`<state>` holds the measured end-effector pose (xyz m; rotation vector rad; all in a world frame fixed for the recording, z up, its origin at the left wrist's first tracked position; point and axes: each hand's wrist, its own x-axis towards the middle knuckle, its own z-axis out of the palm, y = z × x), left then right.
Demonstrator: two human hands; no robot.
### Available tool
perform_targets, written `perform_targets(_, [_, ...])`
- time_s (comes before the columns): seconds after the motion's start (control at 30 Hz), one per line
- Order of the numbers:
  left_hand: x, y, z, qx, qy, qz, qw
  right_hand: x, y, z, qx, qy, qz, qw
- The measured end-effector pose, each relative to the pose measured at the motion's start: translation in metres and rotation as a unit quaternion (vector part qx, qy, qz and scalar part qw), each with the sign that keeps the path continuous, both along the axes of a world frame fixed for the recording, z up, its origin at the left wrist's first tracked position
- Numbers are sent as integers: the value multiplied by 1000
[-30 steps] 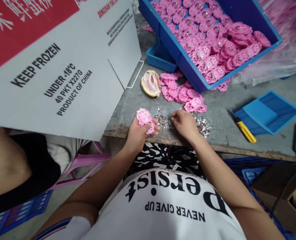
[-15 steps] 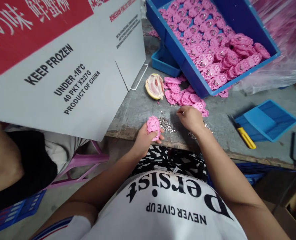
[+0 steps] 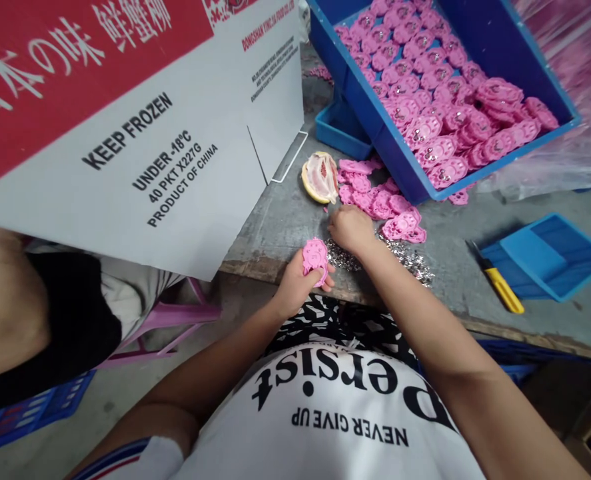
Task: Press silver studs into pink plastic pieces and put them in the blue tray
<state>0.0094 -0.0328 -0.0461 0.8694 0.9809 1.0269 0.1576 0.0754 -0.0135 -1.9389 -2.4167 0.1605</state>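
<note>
My left hand (image 3: pixel 296 285) grips a pink plastic piece (image 3: pixel 314 259) with a scalloped edge, thumb on its face, just over the table's front edge. My right hand (image 3: pixel 351 229) is closed, fingertips curled down over the tabletop; whatever they pinch is hidden. Under and beside my right forearm lie small shiny metal parts (image 3: pixel 410 261) in a loose scatter. Behind that hand is a pile of similar pink pieces (image 3: pixel 375 200). A big blue bin (image 3: pixel 400 175) holds rows of pink pieces, many with shiny metal bits on them.
A cut pomelo-like fruit (image 3: pixel 320 178) sits beside the pile. At left stands a large white and red carton (image 3: pixel 185 133). A yellow-handled cutter (image 3: pixel 505 291) leans by a blue tray (image 3: pixel 550 257); a small blue tray (image 3: pixel 342 130) is behind. Another person's bent limb (image 3: pixel 5 307) shows at left.
My right hand has moved left across the metal parts, closer to the pink piece in my left hand. My left hand keeps its hold. The view has shifted slightly.
</note>
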Motion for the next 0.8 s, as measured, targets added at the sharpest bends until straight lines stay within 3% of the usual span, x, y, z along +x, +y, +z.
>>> perform_targets(0.13, [1, 1, 2, -3, 2, -1, 1000, -7, 2, -4, -10, -33, -10, 999])
perform_targets(0.27, [-1, 1, 2, -9, -6, 3, 1000, 2, 0, -3, -21, -3, -10, 1000])
perform_targets(0.33, [-2, 0, 4, -14, -14, 7, 1000, 10, -5, -4, -15, 54, -36, 998])
perform_targets(0.4, [-2, -1, 6, -23, -27, 13, 999, 19, -13, -5, -3, 174, -72, 982])
perform_targets(0.47, [2, 0, 12, -26, -48, 19, 998, 26, -26, -7, -7, 360, -103, 927])
perform_targets(0.57, [14, 6, 23, -12, -77, 42, 996, 32, -49, -8, -57, 627, -132, 766])
perform_targets(0.63, [27, 12, 31, -5, -90, 61, 994, 32, -65, -5, -85, 718, -134, 677])
perform_targets(0.7, [39, 17, 37, -12, -104, 65, 992, 30, -77, 0, -96, 758, -128, 632])
perform_targets(0.8, [53, 22, 43, -28, -121, 63, 990, 27, -89, 5, -87, 779, -119, 609])
